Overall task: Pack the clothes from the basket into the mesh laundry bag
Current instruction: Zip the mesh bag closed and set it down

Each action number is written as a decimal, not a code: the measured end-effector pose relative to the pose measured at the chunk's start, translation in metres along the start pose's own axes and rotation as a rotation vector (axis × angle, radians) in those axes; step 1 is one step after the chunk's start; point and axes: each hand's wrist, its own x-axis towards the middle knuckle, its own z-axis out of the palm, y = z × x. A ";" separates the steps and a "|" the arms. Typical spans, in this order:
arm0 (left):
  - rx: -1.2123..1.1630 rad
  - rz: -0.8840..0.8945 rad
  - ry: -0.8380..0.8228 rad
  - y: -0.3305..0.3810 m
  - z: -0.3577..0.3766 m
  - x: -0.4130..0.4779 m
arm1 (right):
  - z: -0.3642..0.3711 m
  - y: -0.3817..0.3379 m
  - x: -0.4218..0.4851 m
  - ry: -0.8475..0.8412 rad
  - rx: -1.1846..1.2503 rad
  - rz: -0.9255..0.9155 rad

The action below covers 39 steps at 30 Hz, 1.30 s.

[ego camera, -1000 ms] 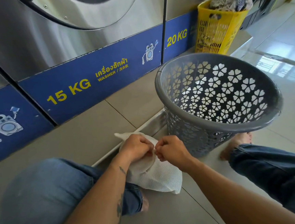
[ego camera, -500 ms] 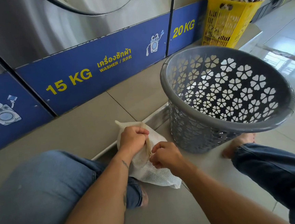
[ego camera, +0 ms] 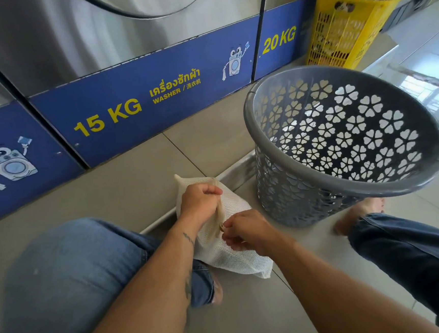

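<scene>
One white mesh laundry bag (ego camera: 229, 250) lies on the tiled floor (ego camera: 253, 317) between my knees, and both my hands are on it. My left hand (ego camera: 199, 202) is clenched around the bunched top edge, gripping the pale strip that runs down the bag's front. My right hand (ego camera: 245, 233) pinches a small tab on that strip, fingertips closed tight on it. The bag is soft, finely netted, lumpy and full, with one pointed corner sticking up behind my left fist.

Just to the right stands one grey plastic basket (ego camera: 306, 201), round, its walls punched with flower-shaped holes; I see no clothes through its open mouth, though its bottom is out of sight. One yellow basket (ego camera: 339, 36), slatted and rectangular, sits further back, heaped with patterned cloth.

Behind runs a row of brushed-steel washers, two labels readable: 15 KG (ego camera: 108, 119) and 20 KG (ego camera: 279, 40), on smooth blue panels. Two cartoon washer figures show on them. My two legs wear blue denim.
</scene>
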 end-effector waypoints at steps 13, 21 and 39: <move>0.173 0.029 -0.150 0.009 0.002 0.001 | 0.020 0.011 0.007 0.066 -0.013 -0.048; 0.206 0.053 -0.108 0.007 0.002 0.001 | 0.028 0.021 0.008 0.294 -0.181 -0.246; 0.059 -0.063 -0.081 -0.002 0.002 0.005 | 0.033 0.041 0.007 0.322 -0.448 -0.589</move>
